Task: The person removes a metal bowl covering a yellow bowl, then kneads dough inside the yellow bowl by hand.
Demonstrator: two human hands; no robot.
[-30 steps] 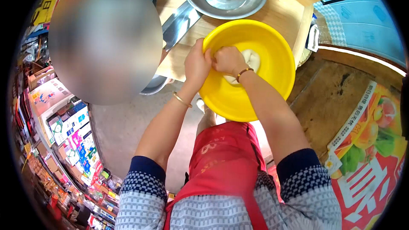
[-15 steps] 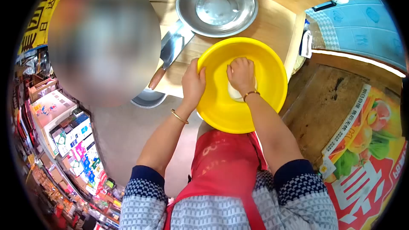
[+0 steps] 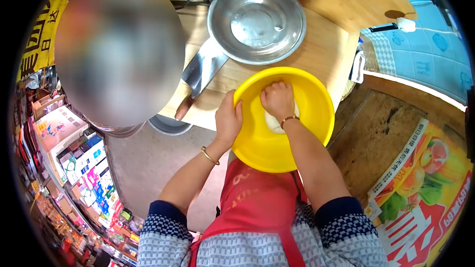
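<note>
A yellow plastic basin [image 3: 316, 128] stands in front of me at the table's near edge. My left hand [image 3: 229, 120] grips its left rim, thumb on the inner side and fingers around the outside. Inside the basin lies a pale lump of dough [image 3: 271, 125]. My right hand [image 3: 278, 100] is closed like a fist and presses on top of the dough, covering much of it. Beyond the basin, a round stainless steel bowl [image 3: 217, 32] rests on the wooden table. A broad-bladed knife [image 3: 210, 69] lies partly under that bowl, its wooden handle pointing toward me.
The wooden table [image 3: 324, 34] carries these things. A metal pot [image 3: 170, 125] sits below its left edge. A large blurred round area hides the upper left. Stocked shelves [image 3: 84, 163] line the left; a printed carton [image 3: 420, 188] is at the lower right.
The table, bowl and basin now appear lower in view. My right hand has curled into a tighter fist on the dough. My left hand keeps its hold on the rim.
</note>
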